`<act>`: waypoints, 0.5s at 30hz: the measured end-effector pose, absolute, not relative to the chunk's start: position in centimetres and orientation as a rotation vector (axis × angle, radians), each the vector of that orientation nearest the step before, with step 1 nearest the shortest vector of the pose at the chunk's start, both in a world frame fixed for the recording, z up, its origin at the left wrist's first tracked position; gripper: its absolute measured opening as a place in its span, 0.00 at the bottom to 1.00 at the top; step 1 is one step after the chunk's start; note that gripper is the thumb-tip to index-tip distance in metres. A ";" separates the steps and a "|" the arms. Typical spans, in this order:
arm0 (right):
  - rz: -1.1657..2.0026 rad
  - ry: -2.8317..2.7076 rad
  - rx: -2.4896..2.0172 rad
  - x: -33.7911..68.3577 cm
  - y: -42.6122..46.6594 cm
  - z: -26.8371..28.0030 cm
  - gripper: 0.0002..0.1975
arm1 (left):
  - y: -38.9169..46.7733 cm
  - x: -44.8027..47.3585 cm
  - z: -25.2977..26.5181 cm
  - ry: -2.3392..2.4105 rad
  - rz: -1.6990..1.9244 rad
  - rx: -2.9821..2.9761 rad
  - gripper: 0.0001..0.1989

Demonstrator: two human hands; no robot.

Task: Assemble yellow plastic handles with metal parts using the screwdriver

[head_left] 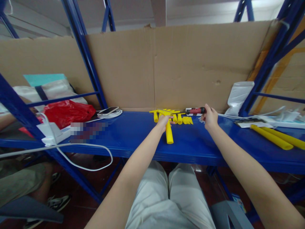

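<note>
We see a red bag (69, 112), contents hidden. Our left hand (163, 122) grips a yellow tube (169, 136), our right hand (211, 117) a screwdriver (196, 110) pointing leftward.

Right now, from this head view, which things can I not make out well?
All in the head view:
Yellow part: partly hidden by the left hand.
Red-and-black tool: handle end covered by the right hand.
Whitish bits beside that hand: too small to identify.
Farther yellow tube: cut off by the right edge.
</note>
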State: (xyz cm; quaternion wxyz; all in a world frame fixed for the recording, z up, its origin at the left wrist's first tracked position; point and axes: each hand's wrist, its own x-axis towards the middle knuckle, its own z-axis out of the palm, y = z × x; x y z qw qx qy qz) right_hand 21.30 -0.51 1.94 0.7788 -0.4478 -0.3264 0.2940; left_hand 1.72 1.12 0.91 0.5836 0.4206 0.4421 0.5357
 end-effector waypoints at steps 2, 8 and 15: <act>0.626 -0.715 -0.970 21.4 -0.3 1.8 0.20 | 1.0 1.7 1.0 1.053 1.237 1.017 0.16; 0.588 -0.746 -0.967 21.6 0.0 1.5 0.22 | 0.6 1.8 1.3 1.070 1.234 1.056 0.14; 0.537 -0.769 -0.960 22.2 0.8 1.1 0.23 | 0.4 1.8 1.3 1.071 1.215 1.082 0.18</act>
